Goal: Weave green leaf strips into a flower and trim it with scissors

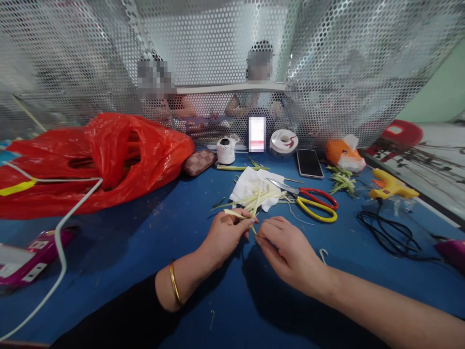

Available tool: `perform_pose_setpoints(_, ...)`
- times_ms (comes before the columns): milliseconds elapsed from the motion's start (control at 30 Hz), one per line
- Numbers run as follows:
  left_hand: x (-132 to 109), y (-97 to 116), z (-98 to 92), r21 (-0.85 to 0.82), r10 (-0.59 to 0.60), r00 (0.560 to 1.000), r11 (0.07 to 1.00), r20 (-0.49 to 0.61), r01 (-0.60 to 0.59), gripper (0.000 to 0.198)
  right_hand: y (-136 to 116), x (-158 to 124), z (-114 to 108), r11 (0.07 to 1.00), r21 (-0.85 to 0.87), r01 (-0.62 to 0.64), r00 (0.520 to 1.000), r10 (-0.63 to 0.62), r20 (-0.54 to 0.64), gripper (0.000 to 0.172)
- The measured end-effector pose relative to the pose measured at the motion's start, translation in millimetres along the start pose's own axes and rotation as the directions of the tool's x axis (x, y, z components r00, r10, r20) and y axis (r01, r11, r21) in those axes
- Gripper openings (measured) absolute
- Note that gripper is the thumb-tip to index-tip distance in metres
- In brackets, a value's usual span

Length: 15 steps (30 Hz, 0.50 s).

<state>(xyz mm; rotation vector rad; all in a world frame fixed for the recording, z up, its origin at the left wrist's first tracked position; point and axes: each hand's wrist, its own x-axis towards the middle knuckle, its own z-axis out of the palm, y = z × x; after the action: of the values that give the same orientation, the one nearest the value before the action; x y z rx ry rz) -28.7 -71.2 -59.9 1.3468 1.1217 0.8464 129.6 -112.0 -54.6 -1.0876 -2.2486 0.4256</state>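
left hand (227, 235): pinching leaf strip (240, 214), down-left of scissors (316, 201)
right hand (286, 249): pinching same strip
room: bare table (232, 295) stretching open below scissors

The leaf strip (238, 214) is partly hidden in the left hand (225, 235) grip; two people (254, 99), upper centre, are blurred behind the screen (327, 63).

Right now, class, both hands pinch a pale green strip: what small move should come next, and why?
Probably fold the strip over with the right hand, since the left hand pinches it firmly and both hands' fingers meet at one spot; the scissors and spare strips lie apart, behind the hands.
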Motion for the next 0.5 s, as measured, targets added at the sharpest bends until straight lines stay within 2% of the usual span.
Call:
perform_pose_setpoints(100,0,3,-1.4,-0.09,-0.024,0.999,0.996,0.045,0.028,0.029,5,2,-5,0.999,0.03,-0.029,1.0,0.029,0.007,0.023)
perform_pose_setpoints(200,-1,10,-5.1,-0.188,-0.106,0.977,0.972,0.185,0.141,0.038,15,7,-13,0.954,0.19,-0.23,0.969,0.242,-0.042,0.037)
perform_pose_setpoints(233,-2,12,-6.3,-0.209,-0.127,0.966,0.962,0.227,0.176,0.041,19,9,-15,0.899,0.3,-0.319,0.936,0.348,-0.046,0.039)
perform_pose_setpoints(300,-3,14,-7.8,-0.227,-0.164,0.944,0.946,0.285,0.233,0.043,26,14,-18,0.724,0.551,-0.415,0.88,0.473,0.041,0.036)
perform_pose_setpoints(400,-5,15,-7.2,-0.207,-0.194,0.918,0.939,0.346,0.277,0.038,28,17,-17,0.465,0.769,-0.438,0.857,0.475,0.201,0.026)
perform_pose_setpoints(433,-6,14,-6.4,-0.194,-0.194,0.913,0.941,0.36,0.276,0.035,27,18,-16,0.416,0.798,-0.436,0.853,0.473,0.219,0.024)
perform_pose_setpoints(500,-8,13,-4.2,-0.158,-0.197,0.911,0.95,0.361,0.268,0.031,23,17,-13,0.378,0.822,-0.427,0.847,0.486,0.216,0.022)
